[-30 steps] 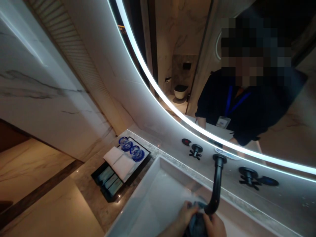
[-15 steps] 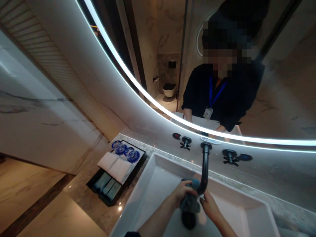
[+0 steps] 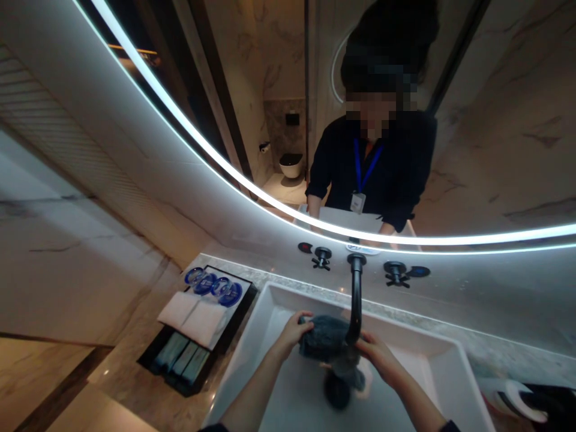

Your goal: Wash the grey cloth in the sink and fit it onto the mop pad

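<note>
A wet-looking grey-blue cloth [image 3: 323, 337] hangs spread under the bent black spout [image 3: 356, 294], low over the white basin [image 3: 265, 375]. Its left end is pinched in my left hand [image 3: 292, 336], thumb and fingers closed on the edge. On the other side of the spout, my right hand [image 3: 378, 355] has its fingers closed on the cloth's right end; the spout partly hides that grip. Lower folds of the cloth droop towards the round black drain [image 3: 337, 389].
Black cross handles flank the spout: the left handle [image 3: 322, 258] and the right handle [image 3: 396, 273]. Left of the basin stands a black tray [image 3: 198, 390] with folded white cloths [image 3: 193, 315] and blue-and-clear round items. A lit mirror [image 3: 495, 150] reflects a person. A white object [image 3: 510, 399] lies right.
The bunched cloth is now spread wider. My left hand has moved left, away from the spout, and my right hand has come up close beside it. The view has shifted right.
</note>
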Available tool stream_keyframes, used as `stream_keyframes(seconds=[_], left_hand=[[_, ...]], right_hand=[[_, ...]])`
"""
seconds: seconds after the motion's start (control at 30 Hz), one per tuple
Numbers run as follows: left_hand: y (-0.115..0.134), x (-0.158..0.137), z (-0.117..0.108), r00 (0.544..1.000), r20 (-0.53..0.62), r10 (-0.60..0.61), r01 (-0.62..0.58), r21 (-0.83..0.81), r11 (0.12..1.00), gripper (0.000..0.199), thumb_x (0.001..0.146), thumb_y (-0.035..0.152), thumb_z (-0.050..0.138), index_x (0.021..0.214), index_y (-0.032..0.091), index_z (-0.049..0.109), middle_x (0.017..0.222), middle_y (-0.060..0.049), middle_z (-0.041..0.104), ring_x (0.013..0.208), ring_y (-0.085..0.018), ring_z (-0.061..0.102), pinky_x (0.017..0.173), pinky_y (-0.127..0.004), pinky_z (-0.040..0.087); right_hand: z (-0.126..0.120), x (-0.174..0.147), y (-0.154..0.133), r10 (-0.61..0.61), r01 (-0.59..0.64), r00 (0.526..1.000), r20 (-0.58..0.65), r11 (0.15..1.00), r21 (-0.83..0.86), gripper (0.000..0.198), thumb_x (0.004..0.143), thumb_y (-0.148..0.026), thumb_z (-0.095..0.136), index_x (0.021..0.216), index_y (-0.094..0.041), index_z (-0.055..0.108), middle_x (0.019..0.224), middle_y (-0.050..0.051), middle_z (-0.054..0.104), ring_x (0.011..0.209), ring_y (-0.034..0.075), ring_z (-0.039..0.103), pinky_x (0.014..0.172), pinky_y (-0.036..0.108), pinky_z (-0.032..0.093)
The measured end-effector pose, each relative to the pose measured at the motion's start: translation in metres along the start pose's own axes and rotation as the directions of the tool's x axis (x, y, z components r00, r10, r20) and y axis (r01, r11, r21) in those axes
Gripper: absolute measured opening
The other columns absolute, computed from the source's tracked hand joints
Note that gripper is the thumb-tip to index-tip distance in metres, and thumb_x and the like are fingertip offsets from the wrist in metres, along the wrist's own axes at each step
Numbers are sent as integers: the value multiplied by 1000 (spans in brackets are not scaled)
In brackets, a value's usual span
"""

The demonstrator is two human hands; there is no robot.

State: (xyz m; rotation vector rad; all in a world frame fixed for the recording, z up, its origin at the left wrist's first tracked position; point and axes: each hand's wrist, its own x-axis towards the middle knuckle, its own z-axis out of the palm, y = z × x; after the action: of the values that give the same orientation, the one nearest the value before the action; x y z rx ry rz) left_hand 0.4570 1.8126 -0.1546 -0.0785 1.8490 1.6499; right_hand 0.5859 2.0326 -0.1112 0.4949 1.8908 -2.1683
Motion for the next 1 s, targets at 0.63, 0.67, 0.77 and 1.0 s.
stream_keyframes(seconds=[0.63,0.67,0.77,1.0], left_hand=[[-2,-21,117,823,474,313,-294,-115,949,103,47,45,89,137,17,48,134,-12,55,123,-32,50,107,-42,38],[2,-19,116,830,493,259,-249,-86,965,96,48,45,88,133,16,53,125,-11,61,115,-30,55,101,-41,42],[13,-12,111,855,503,125,-157,21,987,56,51,43,86,95,11,72,83,-4,68,83,-22,60,78,-33,47],[27,-5,63,877,479,-48,25,54,998,46,52,56,79,58,12,66,49,2,55,45,-9,45,49,-24,31]], right_hand=[[-42,-42,-33,-127,66,991,-45,747,-661,32,63,-24,69,94,-20,68,87,4,72,86,28,64,73,34,47],[-44,-43,-34,-132,74,990,-47,778,-624,33,64,-27,69,96,-20,69,89,4,73,87,28,64,74,34,47],[-52,-42,-34,-106,71,993,-56,897,-436,42,65,-36,71,102,-16,67,93,6,72,87,28,64,76,36,50],[-50,-29,-23,13,-14,1000,-3,949,-315,45,61,-35,77,101,-18,66,93,5,72,88,26,65,79,37,52]])
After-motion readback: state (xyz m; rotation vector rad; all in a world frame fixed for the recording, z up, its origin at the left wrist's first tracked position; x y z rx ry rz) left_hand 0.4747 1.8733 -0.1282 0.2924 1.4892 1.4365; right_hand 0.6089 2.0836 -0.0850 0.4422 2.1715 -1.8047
